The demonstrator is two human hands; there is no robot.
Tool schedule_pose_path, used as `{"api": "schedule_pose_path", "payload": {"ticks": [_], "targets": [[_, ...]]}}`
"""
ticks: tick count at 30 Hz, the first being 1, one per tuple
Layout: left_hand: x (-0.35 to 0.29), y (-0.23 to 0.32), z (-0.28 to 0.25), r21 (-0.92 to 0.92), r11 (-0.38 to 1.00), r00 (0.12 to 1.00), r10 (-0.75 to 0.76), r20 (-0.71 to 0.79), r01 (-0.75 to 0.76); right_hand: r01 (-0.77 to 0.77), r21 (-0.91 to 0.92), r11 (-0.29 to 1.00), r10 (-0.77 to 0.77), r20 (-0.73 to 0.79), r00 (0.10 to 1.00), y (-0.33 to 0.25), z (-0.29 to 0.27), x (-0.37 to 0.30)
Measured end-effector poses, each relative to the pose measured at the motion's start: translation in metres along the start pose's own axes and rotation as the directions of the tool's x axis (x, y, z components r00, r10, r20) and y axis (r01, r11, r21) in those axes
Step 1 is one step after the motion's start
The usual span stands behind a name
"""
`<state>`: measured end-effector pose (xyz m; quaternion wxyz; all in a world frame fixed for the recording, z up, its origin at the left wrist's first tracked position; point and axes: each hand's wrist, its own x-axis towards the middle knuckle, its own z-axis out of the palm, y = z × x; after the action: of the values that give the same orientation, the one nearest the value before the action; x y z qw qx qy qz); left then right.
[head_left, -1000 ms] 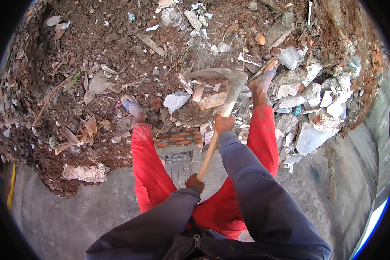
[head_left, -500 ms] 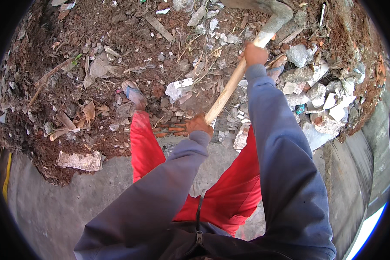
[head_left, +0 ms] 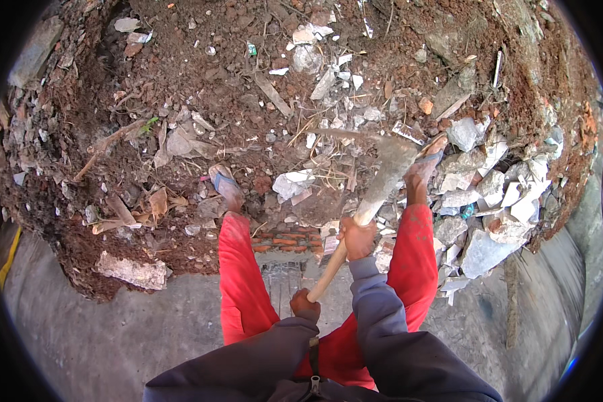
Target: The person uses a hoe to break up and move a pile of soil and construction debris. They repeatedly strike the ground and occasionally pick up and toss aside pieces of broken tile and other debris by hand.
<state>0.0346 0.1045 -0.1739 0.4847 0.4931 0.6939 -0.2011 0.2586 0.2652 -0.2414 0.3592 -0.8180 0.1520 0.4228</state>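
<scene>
Both hands grip the pale wooden handle of a hoe (head_left: 329,269). My left hand (head_left: 305,306) is closed round its near end, close to my body. Further up the shaft, just below the head, my right hand (head_left: 358,238) is wrapped round it. The broad, dirt-coated hoe blade (head_left: 394,164) lies over the rubble between my feet, near my right foot (head_left: 427,161). Whether its edge touches the ground, I cannot tell. A whitish lump of rubble (head_left: 293,185) sits left of the blade.
Brown soil (head_left: 228,80) mixed with debris spreads ahead. Broken concrete and tile pieces (head_left: 492,248) are heaped at the right. My left foot (head_left: 226,187), in a sandal, stands in the dirt. Thin bricks (head_left: 288,241) show at the edge of the grey concrete floor (head_left: 181,321).
Both hands and the hoe have come back toward my body. The blade has moved from the far edge of the view to between my feet. The view has also shifted a little.
</scene>
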Motion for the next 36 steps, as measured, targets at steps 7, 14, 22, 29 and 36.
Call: {"api": "schedule_pose_path", "payload": {"ticks": [7,14,22,29,36], "targets": [[0.220,0.189,-0.085,-0.290,0.922,0.966,0.259,-0.025,-0.255,0.603,0.050,0.796,-0.601,-0.045,0.798,-0.263,0.129,0.075],[0.158,0.130,-0.067,-0.148,0.989,0.993,0.028,0.111,-0.011,0.322,-0.685,0.653,-0.502,-0.074,0.862,-0.173,0.157,0.099],[0.110,0.111,-0.066,-0.089,0.995,0.999,0.042,0.020,-0.040,0.235,-0.434,0.869,-0.307,-0.101,0.946,-0.132,0.110,0.102],[-0.053,-0.002,-0.040,-0.135,0.962,0.891,-0.159,0.424,0.236,0.145,-0.576,0.804,-0.218,-0.059,0.974,-0.008,0.034,-0.026],[0.062,0.045,-0.033,-0.109,0.984,0.990,0.133,-0.053,-0.138,0.178,0.063,0.982,-0.181,0.040,0.983,-0.103,0.049,-0.014]]}}
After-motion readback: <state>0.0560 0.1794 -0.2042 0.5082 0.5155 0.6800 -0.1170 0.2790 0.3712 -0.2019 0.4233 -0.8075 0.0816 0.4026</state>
